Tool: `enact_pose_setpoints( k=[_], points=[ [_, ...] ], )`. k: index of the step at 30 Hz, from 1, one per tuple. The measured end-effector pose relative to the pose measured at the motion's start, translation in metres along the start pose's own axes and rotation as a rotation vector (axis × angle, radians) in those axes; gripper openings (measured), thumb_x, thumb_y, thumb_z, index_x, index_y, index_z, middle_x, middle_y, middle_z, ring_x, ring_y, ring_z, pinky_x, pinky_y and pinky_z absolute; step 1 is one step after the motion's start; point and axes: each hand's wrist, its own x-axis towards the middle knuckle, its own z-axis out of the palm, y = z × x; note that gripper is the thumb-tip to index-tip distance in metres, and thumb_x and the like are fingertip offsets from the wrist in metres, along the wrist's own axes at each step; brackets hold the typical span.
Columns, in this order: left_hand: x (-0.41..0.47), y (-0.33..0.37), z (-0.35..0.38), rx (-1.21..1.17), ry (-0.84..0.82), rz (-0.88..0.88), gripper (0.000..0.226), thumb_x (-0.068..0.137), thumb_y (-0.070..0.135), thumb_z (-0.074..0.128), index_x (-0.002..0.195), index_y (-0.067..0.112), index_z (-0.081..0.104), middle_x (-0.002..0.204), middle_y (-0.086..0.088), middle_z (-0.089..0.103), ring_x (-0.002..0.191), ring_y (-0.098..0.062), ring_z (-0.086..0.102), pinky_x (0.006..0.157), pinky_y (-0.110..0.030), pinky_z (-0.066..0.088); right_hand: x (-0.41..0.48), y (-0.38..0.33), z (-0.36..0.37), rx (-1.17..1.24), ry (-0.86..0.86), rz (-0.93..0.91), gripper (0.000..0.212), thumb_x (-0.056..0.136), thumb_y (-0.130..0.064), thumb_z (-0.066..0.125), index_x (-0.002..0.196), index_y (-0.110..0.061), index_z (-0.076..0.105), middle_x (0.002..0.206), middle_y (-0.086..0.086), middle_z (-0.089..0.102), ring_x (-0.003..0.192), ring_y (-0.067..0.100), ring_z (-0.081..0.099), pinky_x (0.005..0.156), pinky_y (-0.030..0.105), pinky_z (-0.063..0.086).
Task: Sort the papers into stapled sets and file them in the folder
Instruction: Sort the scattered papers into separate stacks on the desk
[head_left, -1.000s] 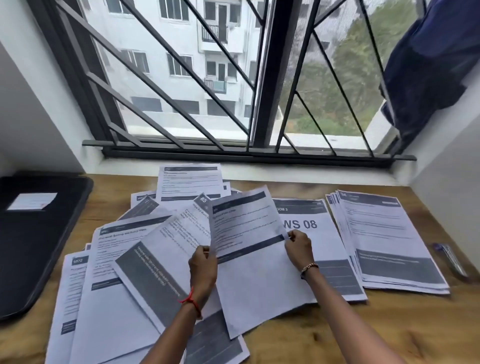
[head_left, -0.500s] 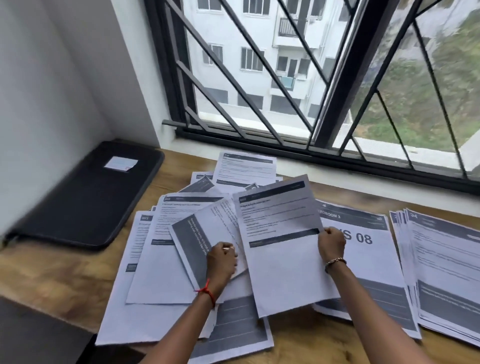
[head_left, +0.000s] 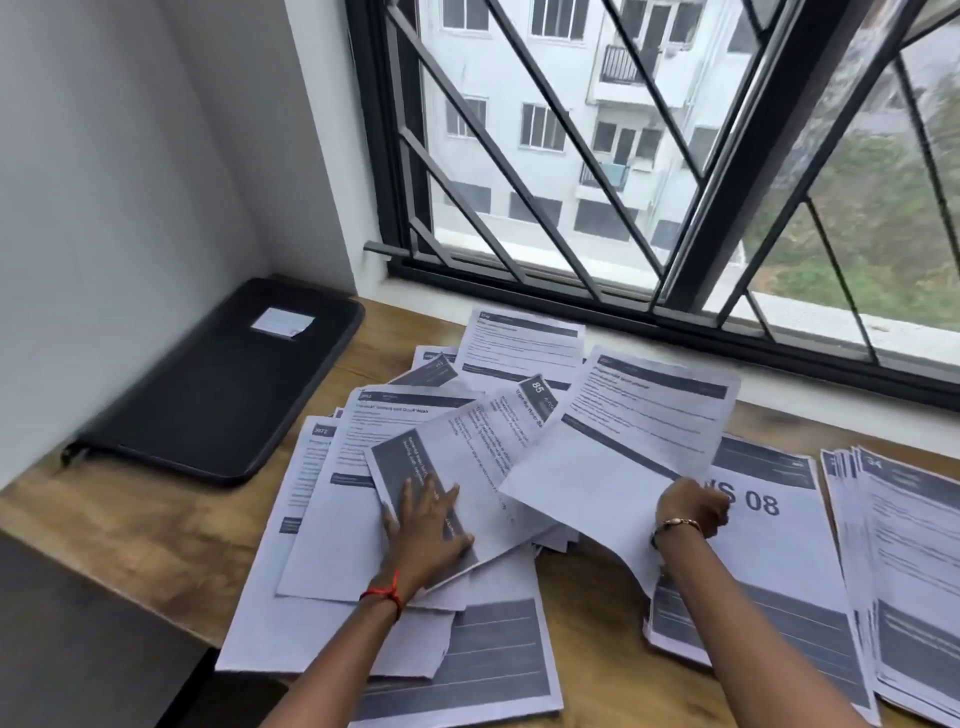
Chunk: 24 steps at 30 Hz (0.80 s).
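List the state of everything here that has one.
Black fabric folder: closed, flat on the wooden desk.
Left hand: open, flat on the tilted dark-banded sheet.
Right hand: gripping a lifted white printed sheet.
Right-side paper stack: lying flat, edges fanned.

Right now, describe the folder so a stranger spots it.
From the barred window, go down-left to where the desk meets the white wall. The folder lies flat there, left of the papers: black, with a small white label.
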Motion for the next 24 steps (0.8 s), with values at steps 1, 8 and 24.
enact_pose_setpoints(
  k=[1,8,24],
  points=[
    [0.000,-0.002,0.003,0.025,-0.047,-0.018,0.072,0.089,0.049,0.051,0.148,0.036,0.013,0.156,0.005,-0.015,0.143,-0.025,-0.018,0.111,-0.056,-0.007,0.002,0.000,-0.003,0.009,0.002,0.013,0.036,0.089,-0.002,0.040,0.123,0.009,0.047,0.129,0.027,0.049,0.113,0.039,0.052,0.090,0.039,0.042],
    [-0.003,0.014,0.010,0.197,0.083,-0.096,0.055,0.095,0.055,0.026,0.145,0.034,0.023,0.153,-0.003,0.018,0.136,-0.030,0.021,0.107,-0.056,0.016,0.006,0.006,-0.013,0.072,-0.015,0.053,0.031,0.084,-0.001,0.042,0.112,0.009,0.054,0.118,0.026,0.057,0.100,0.035,0.059,0.074,0.034,0.043],
    [0.041,-0.002,-0.027,-0.065,0.217,-0.184,0.075,0.087,0.029,0.062,0.144,0.007,0.019,0.140,-0.014,0.035,0.127,-0.031,0.033,0.102,-0.044,0.030,-0.024,0.024,0.003,-0.133,-0.299,-0.144,0.012,0.088,0.002,0.039,0.080,0.003,0.049,0.085,0.016,0.051,0.081,0.027,0.046,0.069,0.030,0.033]
  ],
)
